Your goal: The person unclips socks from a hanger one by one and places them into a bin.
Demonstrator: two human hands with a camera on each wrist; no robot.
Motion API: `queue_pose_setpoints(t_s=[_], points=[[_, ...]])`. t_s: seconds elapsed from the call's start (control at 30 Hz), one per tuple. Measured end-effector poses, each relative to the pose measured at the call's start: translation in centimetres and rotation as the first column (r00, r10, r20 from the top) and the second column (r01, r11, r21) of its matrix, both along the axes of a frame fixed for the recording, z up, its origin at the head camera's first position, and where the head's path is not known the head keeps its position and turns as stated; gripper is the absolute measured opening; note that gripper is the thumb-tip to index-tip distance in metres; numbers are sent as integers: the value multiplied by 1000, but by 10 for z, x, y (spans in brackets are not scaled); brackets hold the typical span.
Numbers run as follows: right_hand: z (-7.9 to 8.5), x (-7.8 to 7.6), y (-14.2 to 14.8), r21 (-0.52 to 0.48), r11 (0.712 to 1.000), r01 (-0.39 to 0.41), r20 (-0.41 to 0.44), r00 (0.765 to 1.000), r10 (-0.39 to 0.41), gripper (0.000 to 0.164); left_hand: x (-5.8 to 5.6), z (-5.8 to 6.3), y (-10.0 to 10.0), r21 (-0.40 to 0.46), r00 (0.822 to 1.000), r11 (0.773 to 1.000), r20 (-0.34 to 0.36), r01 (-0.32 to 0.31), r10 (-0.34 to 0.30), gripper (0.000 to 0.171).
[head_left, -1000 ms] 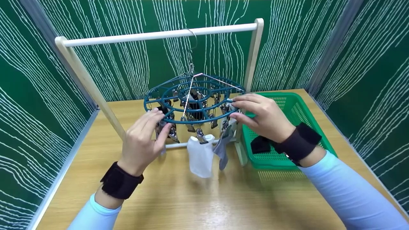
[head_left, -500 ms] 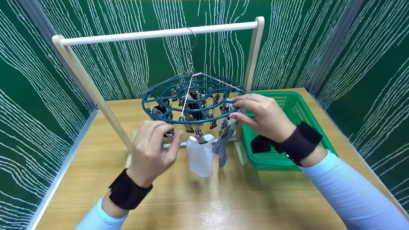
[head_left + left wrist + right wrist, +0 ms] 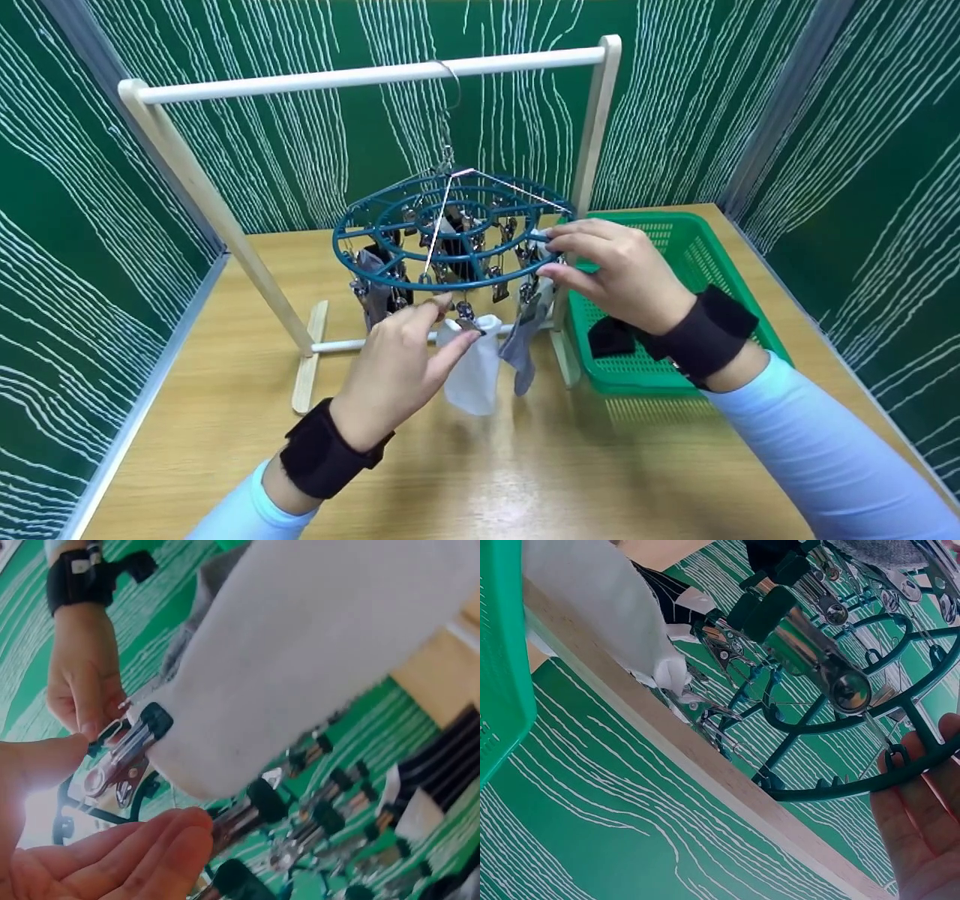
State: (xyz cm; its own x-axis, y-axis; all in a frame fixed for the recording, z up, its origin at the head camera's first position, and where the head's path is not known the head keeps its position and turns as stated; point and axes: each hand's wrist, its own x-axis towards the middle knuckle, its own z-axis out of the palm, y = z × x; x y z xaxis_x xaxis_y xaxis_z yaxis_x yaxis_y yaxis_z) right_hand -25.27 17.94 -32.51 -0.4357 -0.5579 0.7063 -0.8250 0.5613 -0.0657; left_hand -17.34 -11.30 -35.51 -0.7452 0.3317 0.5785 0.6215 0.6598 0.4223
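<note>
The teal round clip hanger [image 3: 450,286] hangs from a white rod by its hook. My right hand [image 3: 622,266] grips the hanger's right rim, thumb and fingers at its edge. Below the front rim hangs a white sock [image 3: 472,386] in a metal clip [image 3: 124,757]. My left hand [image 3: 401,360] is at this clip, thumb and straight fingers on either side of it, with a gap showing in the left wrist view. A grey sock [image 3: 519,352] hangs just right of the white one. Another grey sock [image 3: 375,277] hangs at the left.
The wooden stand's rod [image 3: 337,81] spans above the hanger. A green basket [image 3: 701,247] stands at the right with a black cloth piece [image 3: 611,339] inside. Several bare clips and a dark striped sock [image 3: 442,765] hang under the rings. Green patterned walls enclose the table.
My left hand has left the hanger's left rim and moved right to the white sock's clip. The hanger has turned slightly, showing the left grey sock. My right hand keeps its grip.
</note>
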Motion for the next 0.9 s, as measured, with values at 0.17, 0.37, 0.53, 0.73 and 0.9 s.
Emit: queue_pose_setpoints(t_s=[0.17,0.37,0.53,0.73,0.9], points=[[0,0,0,-1,1000,1,6,1000,-1,27,-7,3,-1,75,986,994,144,77,-87,38],[-2,1,1,-16,999,-28,7,1000,28,27,-14,3,0,134,971,985,197,113,-138,29],[-3,2,1,-14,999,-30,3,1000,30,29,-16,1,0,177,970,980,204,93,-129,22],[-4,5,1,-20,999,-35,-7,999,35,32,-17,3,0,198,959,979,264,54,-106,24],[-7,12,1,-50,998,-42,-24,999,41,43,-17,4,-1,198,953,979,283,53,-109,19]])
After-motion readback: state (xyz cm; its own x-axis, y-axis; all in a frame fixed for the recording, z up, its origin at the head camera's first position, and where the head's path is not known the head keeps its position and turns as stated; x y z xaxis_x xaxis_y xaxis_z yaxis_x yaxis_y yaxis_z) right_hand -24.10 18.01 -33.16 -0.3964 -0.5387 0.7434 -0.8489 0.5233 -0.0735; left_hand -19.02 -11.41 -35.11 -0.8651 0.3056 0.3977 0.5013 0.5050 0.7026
